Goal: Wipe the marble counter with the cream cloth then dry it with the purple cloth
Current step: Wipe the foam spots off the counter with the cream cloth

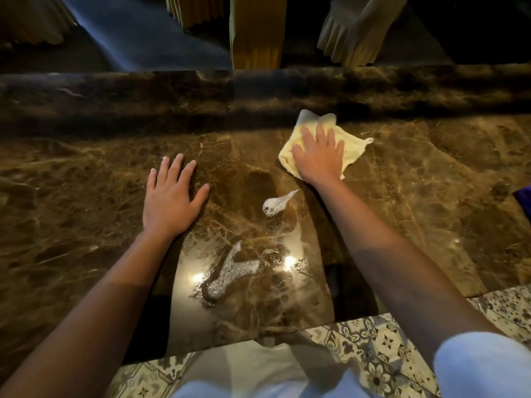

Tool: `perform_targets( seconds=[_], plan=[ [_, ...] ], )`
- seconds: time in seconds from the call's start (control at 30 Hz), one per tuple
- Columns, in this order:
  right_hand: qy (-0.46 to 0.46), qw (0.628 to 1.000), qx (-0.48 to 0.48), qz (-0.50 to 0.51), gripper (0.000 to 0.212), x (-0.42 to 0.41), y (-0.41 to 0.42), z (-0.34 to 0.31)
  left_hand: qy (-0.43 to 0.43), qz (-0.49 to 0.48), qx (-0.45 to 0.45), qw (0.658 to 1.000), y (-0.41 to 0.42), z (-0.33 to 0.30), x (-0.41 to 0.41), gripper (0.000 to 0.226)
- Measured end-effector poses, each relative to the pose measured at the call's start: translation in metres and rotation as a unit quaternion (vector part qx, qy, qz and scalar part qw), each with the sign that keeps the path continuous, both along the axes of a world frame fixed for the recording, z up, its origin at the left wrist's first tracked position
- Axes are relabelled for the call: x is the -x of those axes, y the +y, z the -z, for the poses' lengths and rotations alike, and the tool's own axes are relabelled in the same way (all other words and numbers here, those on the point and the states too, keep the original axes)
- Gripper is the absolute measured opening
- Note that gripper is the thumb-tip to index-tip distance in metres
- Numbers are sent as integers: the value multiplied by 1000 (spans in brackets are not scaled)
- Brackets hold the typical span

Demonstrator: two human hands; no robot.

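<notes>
We are pressing our right hand [317, 155] flat, fingers spread, on the cream cloth [321, 145], which is lying toward the far side of the brown marble desk [416, 173]. Our left hand [169, 193] is resting open, palm down, on the bare marble, gripping nothing. 2 foamy white smears [230, 272] are sitting on the desk between our forearms. The purple cloth [524, 201] is just showing at the right edge, well apart from both hands.

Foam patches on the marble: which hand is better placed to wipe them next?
Right. The right hand already presses flat on the cream cloth, just beyond the nearer foam patch. The left hand lies bare on the counter.
</notes>
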State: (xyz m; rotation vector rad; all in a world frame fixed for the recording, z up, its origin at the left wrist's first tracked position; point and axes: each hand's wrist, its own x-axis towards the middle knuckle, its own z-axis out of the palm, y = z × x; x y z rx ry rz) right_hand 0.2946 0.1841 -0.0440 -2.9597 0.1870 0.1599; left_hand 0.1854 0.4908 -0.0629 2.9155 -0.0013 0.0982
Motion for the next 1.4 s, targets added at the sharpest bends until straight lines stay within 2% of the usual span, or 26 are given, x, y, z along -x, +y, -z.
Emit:
perform_targets(
  seconds=[0.17,0.27,0.37,0.5,0.6,0.67,0.77,0.87,1.0,1.07,1.2,1.3,1.4],
  plan=[
    [-17,980,-15,-196,58,110,18,4,3,3,4,1000,3,2,0,70],
    [-19,970,-14,-243,58,178,-3,12,0,5,4,1000,4,3,-1,70],
    [-10,983,12,-181,60,178,-44,10,3,7,2,1000,4,3,-2,70],
    [-27,997,28,-72,60,124,-82,6,2,7,9,1000,3,0,0,70],
    [-28,997,15,67,60,60,-71,2,7,4,7,1000,1,-4,2,69],
    [-7,994,8,110,60,34,-47,-2,12,9,9,1000,1,-6,2,70],
    [-16,1000,19,-16,60,50,-14,-1,12,10,7,1000,3,-5,1,71],
    [-19,984,-8,-180,65,123,-4,-1,9,7,6,1000,5,-1,0,71],
    [-24,968,-29,-250,60,215,-20,4,12,13,14,1000,6,1,0,72],
    [-50,971,-51,-228,53,228,-45,1,14,15,21,1000,5,-2,1,70],
    [-121,981,-109,-104,39,212,-98,-12,10,19,36,999,2,-8,6,65],
    [-205,964,-162,-37,34,210,-125,-19,8,36,61,997,3,-14,16,60],
    [-203,969,-144,0,38,226,-145,-12,39,57,37,997,11,-13,41,61]
  ],
)
